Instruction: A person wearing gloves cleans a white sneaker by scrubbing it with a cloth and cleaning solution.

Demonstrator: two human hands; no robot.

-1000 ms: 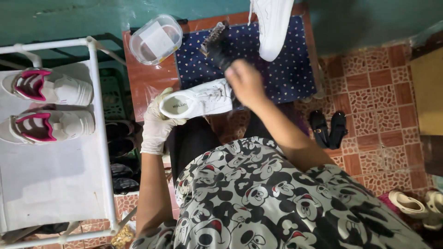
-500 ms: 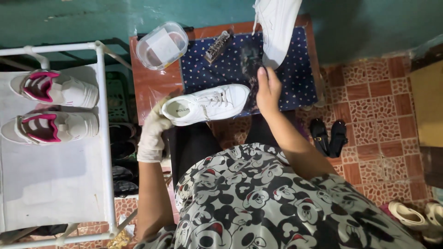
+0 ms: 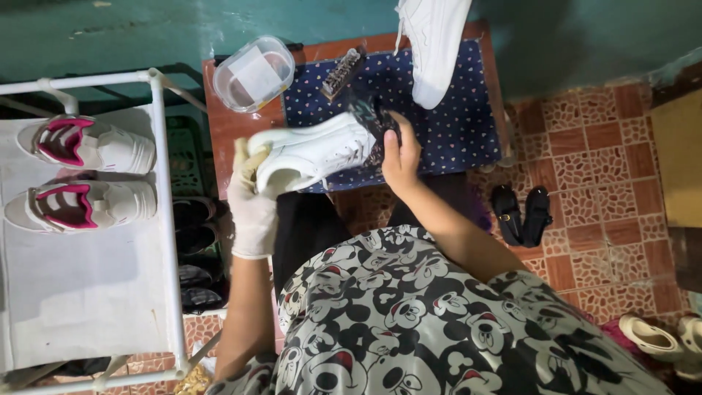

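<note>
So the white sneaker [image 3: 311, 152] has tipped since half a second ago: back then it lay flat with the insole opening facing up, and now it's rolled onto its side and lifted a bit toward the person, sole edge showing. The gloved left hand [image 3: 252, 197] is wrapped around the heel end, fingers closed on it. The bare right hand [image 3: 401, 157] has come back in from beside the toe and now has a dark brush [image 3: 374, 117] pressed against the front of the shoe; its fingers are closed around the brush. My read is that the shoe got turned to give the brush a fresh patch of side or toe, so the scrubbing is mid-way rather than wrapping up.

The sneaker sits in the air just above the near edge of the blue dotted cloth [image 3: 453, 124] on the small red-brown surface [image 3: 227, 132].

Counting what's around:
- white sneakers: two, the held one and its mate [image 3: 433, 44] at the far end of the cloth
- brushes: two, the one in hand plus a bristle brush [image 3: 342, 73] lying on the cloth
- clear plastic container [image 3: 254, 73]: one
- pink-lined white shoes [image 3: 80, 172] on the white rack: two
- black sandals [image 3: 521, 212] on the tiled floor: two
</note>
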